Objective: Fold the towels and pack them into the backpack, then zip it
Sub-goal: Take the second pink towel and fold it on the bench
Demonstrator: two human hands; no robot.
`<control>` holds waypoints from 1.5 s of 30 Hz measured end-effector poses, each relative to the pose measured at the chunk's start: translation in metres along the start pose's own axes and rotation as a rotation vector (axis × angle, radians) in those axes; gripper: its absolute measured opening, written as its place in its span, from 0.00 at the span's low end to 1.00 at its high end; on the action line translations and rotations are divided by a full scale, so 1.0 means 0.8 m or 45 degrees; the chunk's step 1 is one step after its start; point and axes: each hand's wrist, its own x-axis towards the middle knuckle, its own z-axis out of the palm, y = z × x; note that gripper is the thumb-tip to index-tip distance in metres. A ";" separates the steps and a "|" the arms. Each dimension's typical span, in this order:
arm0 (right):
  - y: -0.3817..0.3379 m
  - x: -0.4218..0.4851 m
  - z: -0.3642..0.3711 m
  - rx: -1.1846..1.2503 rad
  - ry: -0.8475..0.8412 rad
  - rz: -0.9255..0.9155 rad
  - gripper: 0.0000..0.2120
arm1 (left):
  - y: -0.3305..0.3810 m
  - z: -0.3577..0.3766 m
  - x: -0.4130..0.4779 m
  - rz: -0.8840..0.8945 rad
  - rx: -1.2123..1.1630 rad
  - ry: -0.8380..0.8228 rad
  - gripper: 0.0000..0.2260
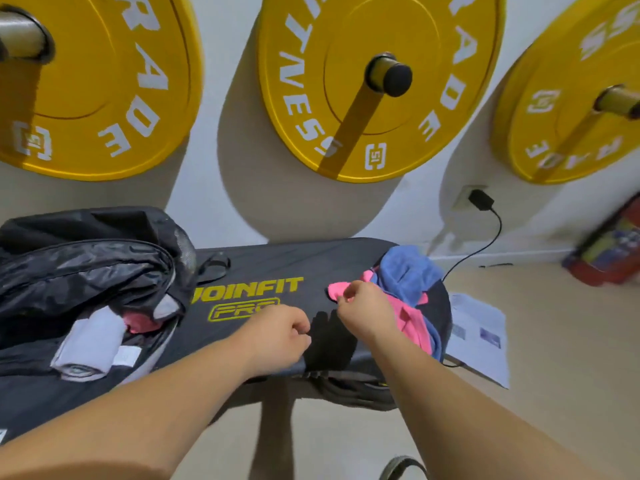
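An open black backpack (86, 268) lies on the left end of a black padded bench (277, 261). Inside it sit a folded white towel (90, 341) and a rolled pink one (140, 322). A pink towel (408, 317) and a blue towel (408, 271) lie crumpled at the bench's right end. My right hand (367, 310) pinches a corner of the pink towel. My left hand (280, 336) hovers over the bench beside it, fingers curled; I see nothing in it.
Three yellow weight plates (346, 98) hang on pegs on the wall behind the bench. A black charger (481, 199) is plugged in at the right, its cable trailing to the floor. Papers (481, 337) lie on the floor right of the bench, and a red object (609, 251) stands by the wall.
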 end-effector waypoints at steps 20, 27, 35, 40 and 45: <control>-0.010 -0.005 0.028 -0.184 0.232 -0.240 0.12 | -0.065 -0.024 -0.012 -0.007 0.178 -0.059 0.13; -0.157 -0.063 -0.003 0.059 0.179 -0.889 0.06 | -0.052 -0.079 -0.046 0.169 -0.187 0.454 0.40; -0.213 -0.128 -0.131 0.562 0.193 -0.954 0.12 | -0.005 -0.159 -0.116 0.054 -0.658 0.684 0.05; -0.222 -0.156 -0.192 1.413 -0.017 -0.645 0.16 | 0.042 -0.177 -0.137 0.100 -0.874 0.723 0.13; -0.193 -0.144 -0.209 1.769 -0.296 -0.350 0.12 | 0.056 -0.169 -0.147 0.097 -1.334 0.528 0.08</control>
